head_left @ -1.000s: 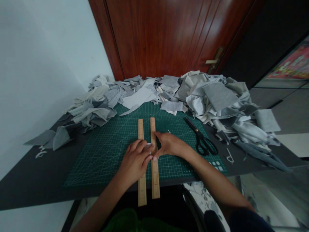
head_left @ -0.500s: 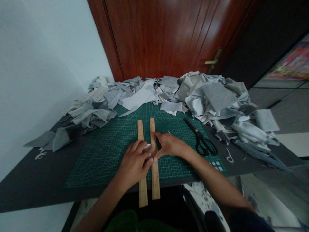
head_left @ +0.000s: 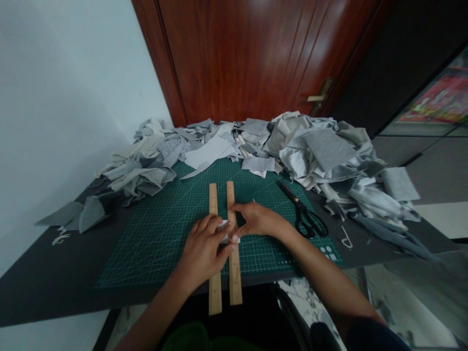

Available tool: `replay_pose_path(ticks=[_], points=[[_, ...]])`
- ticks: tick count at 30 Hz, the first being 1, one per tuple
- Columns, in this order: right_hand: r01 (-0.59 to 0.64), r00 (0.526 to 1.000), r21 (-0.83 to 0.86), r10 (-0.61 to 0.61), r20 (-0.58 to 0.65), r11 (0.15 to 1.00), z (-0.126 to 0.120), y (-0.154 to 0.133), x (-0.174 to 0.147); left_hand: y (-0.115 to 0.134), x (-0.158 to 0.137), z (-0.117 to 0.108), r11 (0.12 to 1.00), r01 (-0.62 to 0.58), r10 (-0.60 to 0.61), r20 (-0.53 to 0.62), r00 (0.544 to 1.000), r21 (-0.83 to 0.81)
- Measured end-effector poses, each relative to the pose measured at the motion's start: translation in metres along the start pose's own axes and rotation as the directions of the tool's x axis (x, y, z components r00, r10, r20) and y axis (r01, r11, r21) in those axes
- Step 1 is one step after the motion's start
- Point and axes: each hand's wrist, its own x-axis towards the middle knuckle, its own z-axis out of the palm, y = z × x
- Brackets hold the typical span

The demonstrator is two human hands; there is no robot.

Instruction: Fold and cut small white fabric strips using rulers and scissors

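Observation:
Two wooden rulers lie side by side, pointing away from me, with their near ends past the table edge. My left hand [head_left: 206, 246] rests across the left ruler [head_left: 215, 287], fingers stretched out. Its index fingertip and thumb reach the right ruler [head_left: 235, 282]. With thumb and forefinger apart along the right ruler's right edge, my right hand [head_left: 258, 219] grips that ruler. A small white piece [head_left: 224, 238], seemingly cloth, lies between and under the rulers; my left fingers hide most of it. Beneath everything is a green cutting mat [head_left: 161, 239].
Black-handled scissors [head_left: 302, 209] lie open on the mat's right side. Grey and white fabric scraps [head_left: 329, 151] are heaped along the back and both sides of the dark table [head_left: 47, 278]. Curled white strips [head_left: 346, 238] lie near the right edge. A wooden door [head_left: 237, 58] stands behind.
A bit of the white piece now shows past the right ruler's right edge, by my right thumb. My right fingers have shifted slightly on that ruler; my left hand stays across both rulers.

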Motion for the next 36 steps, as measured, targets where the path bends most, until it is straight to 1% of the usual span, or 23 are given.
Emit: replay_pose_path(ticks=[6, 8, 15, 21, 25, 27, 29, 32, 34, 36], points=[[-0.043, 0.999, 0.005, 0.043, 0.012, 0.999, 0.0, -0.001, 0.001, 0.006, 0.003, 0.001, 0.998, 0.056, -0.056, -0.009, 0.998, 0.031], [-0.05, 0.999, 0.002, 0.05, 0.01, 0.999, 0.001, -0.001, 0.001, 0.006, 0.004, 0.002, 0.998, 0.049, -0.049, -0.009, 0.999, 0.031], [-0.009, 1.0, 0.053, 0.009, 0.007, 0.999, 0.001, 0.0, 0.002, 0.002, 0.005, 0.005, 1.0, 0.027, -0.027, 0.021, 0.999, -0.013], [-0.012, 1.0, 0.023, 0.011, 0.006, 1.0, 0.002, -0.001, 0.002, 0.0, 0.005, 0.006, 0.999, 0.016, -0.013, 0.064, 0.998, -0.045], [0.016, 1.0, 0.037, -0.017, 0.025, 0.999, -0.001, 0.003, 0.001, -0.002, 0.005, 0.008, 0.999, -0.003, 0.005, 0.066, 0.998, -0.036], [0.033, 0.998, 0.079, -0.038, 0.059, 0.996, -0.005, 0.009, -0.001, -0.002, 0.005, 0.009, 1.0, -0.01, 0.011, 0.069, 0.998, -0.026], [0.06, 0.993, 0.165, -0.075, 0.087, 0.984, -0.011, 0.018, -0.002, -0.003, 0.005, 0.009, 1.0, -0.016, 0.018, 0.075, 0.997, -0.02], [0.084, 0.992, 0.343, -0.112, 0.063, 0.936, -0.017, 0.034, -0.001, -0.003, 0.006, 0.01, 0.999, -0.021, 0.023, 0.081, 0.996, -0.026], [0.045, 0.997, 0.46, -0.068, 0.035, 0.887, -0.017, 0.042, 0.001, -0.004, 0.006, 0.01, 0.999, -0.022, 0.024, 0.081, 0.996, -0.033], [-0.027, 1.0, 0.541, 0.015, 0.027, 0.841, -0.016, 0.048, 0.004, -0.004, 0.005, 0.01, 0.999, -0.022, 0.025, 0.077, 0.997, -0.04]])
